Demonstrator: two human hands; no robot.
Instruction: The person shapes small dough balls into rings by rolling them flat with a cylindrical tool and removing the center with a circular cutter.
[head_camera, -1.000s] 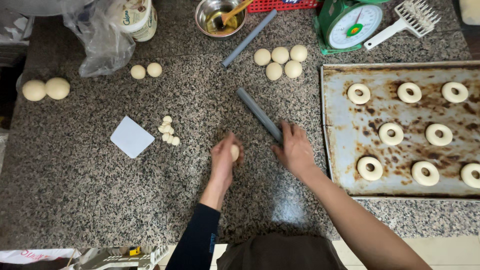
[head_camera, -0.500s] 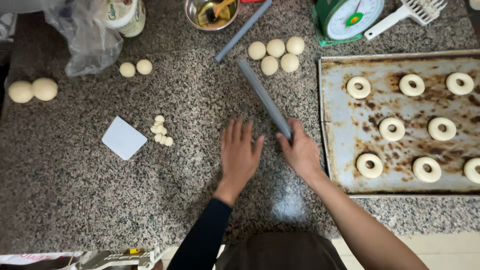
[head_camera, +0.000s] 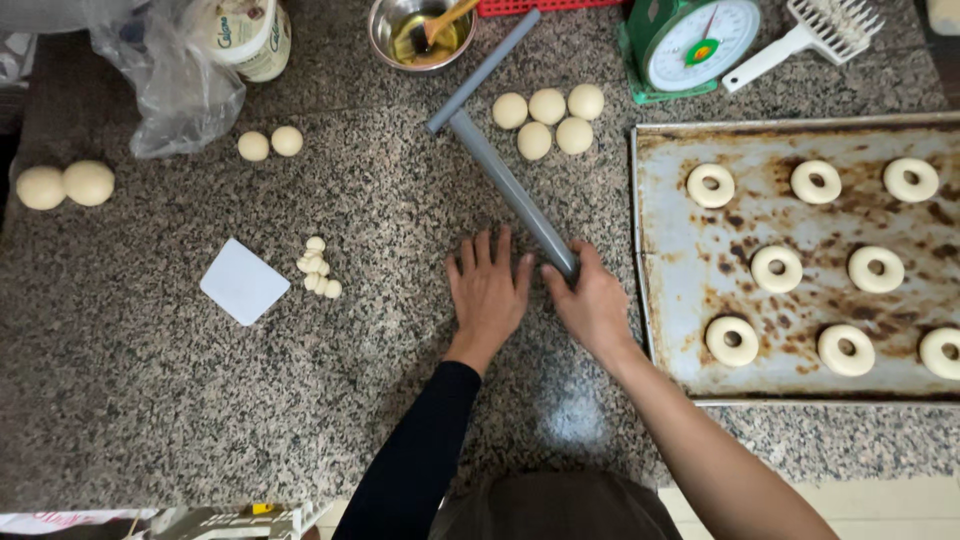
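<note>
My left hand (head_camera: 487, 290) lies flat, palm down, on the speckled granite counter (head_camera: 200, 400), fingers spread; nothing shows under it. My right hand (head_camera: 592, 305) is beside it, its fingers closed around the near end of a grey rod (head_camera: 510, 190) that slants up and to the left. A second grey rod (head_camera: 482, 70) meets the first one's far end. Several dough balls (head_camera: 547, 120) sit just beyond. To the right of my right hand, a stained baking tray (head_camera: 665, 330) carries several dough rings (head_camera: 775, 268).
A white scraper (head_camera: 244, 281) and small dough bits (head_camera: 318, 268) lie left of my hands. Two small dough balls (head_camera: 270, 143), two larger ones (head_camera: 65, 185) and a plastic bag (head_camera: 170, 80) are at the far left. A metal bowl (head_camera: 420, 30), green scale (head_camera: 690, 40) and white roller cutter (head_camera: 815, 28) line the back.
My left hand, which held a small piece of dough edge-on a second ago, now lies flat on the counter and the dough is hidden. My right hand stays at the rod's end.
</note>
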